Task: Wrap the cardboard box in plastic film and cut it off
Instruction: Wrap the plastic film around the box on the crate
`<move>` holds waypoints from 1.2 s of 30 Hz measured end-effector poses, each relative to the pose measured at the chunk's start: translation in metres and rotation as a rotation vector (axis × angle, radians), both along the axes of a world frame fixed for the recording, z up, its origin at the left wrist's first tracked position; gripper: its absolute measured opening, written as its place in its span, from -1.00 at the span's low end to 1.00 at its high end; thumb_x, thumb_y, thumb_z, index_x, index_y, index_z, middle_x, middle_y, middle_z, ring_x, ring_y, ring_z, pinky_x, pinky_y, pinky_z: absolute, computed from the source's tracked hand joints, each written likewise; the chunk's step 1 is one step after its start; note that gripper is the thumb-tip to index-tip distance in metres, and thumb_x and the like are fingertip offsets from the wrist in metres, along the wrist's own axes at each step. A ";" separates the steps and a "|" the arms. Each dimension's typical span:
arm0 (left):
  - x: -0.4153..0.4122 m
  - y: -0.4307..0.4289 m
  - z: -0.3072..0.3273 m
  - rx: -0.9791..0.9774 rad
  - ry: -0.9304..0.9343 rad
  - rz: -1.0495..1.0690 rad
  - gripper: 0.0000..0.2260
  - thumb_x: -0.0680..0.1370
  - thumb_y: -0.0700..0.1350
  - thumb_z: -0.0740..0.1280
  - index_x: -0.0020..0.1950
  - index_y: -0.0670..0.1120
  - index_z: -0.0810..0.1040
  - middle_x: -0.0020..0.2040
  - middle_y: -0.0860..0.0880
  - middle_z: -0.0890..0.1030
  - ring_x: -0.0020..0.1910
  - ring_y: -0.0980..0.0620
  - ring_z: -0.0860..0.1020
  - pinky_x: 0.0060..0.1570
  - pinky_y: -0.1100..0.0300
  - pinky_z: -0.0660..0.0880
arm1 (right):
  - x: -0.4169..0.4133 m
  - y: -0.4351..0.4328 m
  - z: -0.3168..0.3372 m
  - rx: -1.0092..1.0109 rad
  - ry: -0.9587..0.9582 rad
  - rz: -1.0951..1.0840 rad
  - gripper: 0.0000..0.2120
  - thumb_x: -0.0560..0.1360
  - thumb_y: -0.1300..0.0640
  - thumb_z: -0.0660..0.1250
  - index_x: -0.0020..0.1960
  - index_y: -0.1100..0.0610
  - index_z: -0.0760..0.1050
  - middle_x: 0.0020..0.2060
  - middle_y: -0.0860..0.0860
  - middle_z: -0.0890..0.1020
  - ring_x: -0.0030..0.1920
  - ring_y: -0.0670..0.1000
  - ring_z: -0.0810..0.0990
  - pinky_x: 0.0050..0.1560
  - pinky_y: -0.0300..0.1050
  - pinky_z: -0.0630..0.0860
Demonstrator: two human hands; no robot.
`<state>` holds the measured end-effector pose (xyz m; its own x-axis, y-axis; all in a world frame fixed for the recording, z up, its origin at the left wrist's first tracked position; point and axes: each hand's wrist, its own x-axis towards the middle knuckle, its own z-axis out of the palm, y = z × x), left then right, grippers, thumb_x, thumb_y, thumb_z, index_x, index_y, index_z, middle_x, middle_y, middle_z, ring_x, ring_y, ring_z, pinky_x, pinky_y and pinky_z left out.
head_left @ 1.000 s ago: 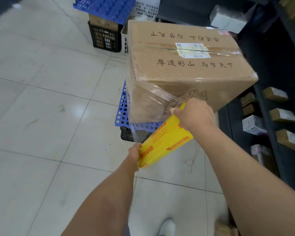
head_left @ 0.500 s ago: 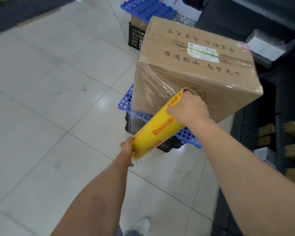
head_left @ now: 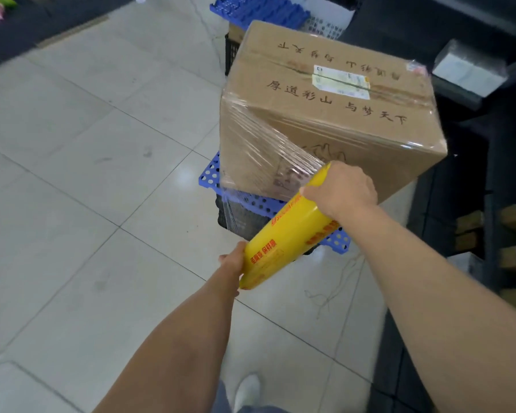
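We see the box [head_left: 325,114] on a blue pallet [head_left: 212,177] over a black crate [head_left: 236,216]. Our left hand [head_left: 233,260] caps the roll's [head_left: 283,234] lower end; our right hand [head_left: 343,189] grips the upper end. Film [head_left: 262,150] stretches taut from roll to the box's near corner. Tiled floor [head_left: 87,174] below.
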<state>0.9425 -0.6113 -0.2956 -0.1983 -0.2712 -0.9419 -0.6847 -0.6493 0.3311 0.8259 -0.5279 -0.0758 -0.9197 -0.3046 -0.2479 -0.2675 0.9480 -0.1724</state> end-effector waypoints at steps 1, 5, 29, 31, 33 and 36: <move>-0.003 0.005 0.001 0.003 0.009 -0.027 -0.32 0.49 0.34 0.16 0.47 -0.03 0.15 0.42 -0.18 0.29 0.33 -0.29 0.33 0.23 -0.26 0.30 | -0.002 0.003 0.002 -0.003 -0.005 -0.014 -0.60 0.45 -0.18 0.37 -0.09 0.18 0.48 0.06 0.17 0.58 0.07 0.22 0.55 -0.15 -0.06 0.38; -0.006 0.033 0.005 0.036 0.033 -0.011 -0.43 0.55 0.27 0.10 0.48 0.01 0.16 0.45 -0.15 0.26 0.38 -0.24 0.28 0.30 -0.28 0.24 | -0.013 0.024 0.005 0.008 -0.052 0.028 -0.56 0.42 -0.22 0.37 -0.25 0.14 0.33 -0.15 0.08 0.47 -0.09 0.14 0.48 -0.18 -0.07 0.37; -0.034 0.168 0.016 0.016 0.003 0.279 -0.30 0.49 0.25 0.24 0.52 0.00 0.06 0.45 -0.15 0.28 0.38 -0.26 0.29 0.28 -0.28 0.24 | -0.058 0.133 0.014 0.027 -0.039 0.283 -0.69 0.44 -0.06 0.38 0.01 0.16 0.48 0.10 0.18 0.58 0.10 0.22 0.54 -0.12 -0.09 0.39; -0.039 0.174 0.014 0.046 0.035 0.271 -0.43 0.52 0.16 0.22 0.46 -0.03 0.19 0.43 -0.15 0.29 0.34 -0.24 0.31 0.30 -0.25 0.24 | -0.064 0.143 0.016 0.001 -0.021 0.246 -0.60 0.43 -0.07 0.41 0.09 0.20 0.51 0.13 0.21 0.57 0.14 0.25 0.52 -0.04 -0.04 0.44; -0.043 0.184 0.017 0.074 0.070 0.283 -0.57 0.54 0.11 0.21 0.34 -0.05 0.29 0.31 -0.14 0.36 0.18 -0.17 0.36 0.19 -0.13 0.31 | -0.067 0.151 0.020 -0.035 -0.012 0.207 -0.51 0.43 -0.17 0.39 0.12 0.21 0.52 0.14 0.21 0.56 0.15 0.25 0.51 -0.01 0.01 0.46; -0.045 0.203 0.021 0.056 0.068 0.300 -0.45 0.51 0.19 0.24 0.42 0.00 0.23 0.28 -0.13 0.37 0.12 -0.16 0.36 0.02 -0.08 0.30 | -0.072 0.165 0.022 -0.038 -0.055 0.250 -0.53 0.41 -0.20 0.39 0.07 0.17 0.49 0.11 0.18 0.56 0.13 0.23 0.52 -0.08 -0.05 0.41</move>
<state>0.8972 -0.4083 -0.2749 -0.1803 -0.2752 -0.9443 -0.4373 -0.8375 0.3276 0.7538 -0.3629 -0.0541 -0.8000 -0.5310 -0.2795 -0.4822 0.8461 -0.2274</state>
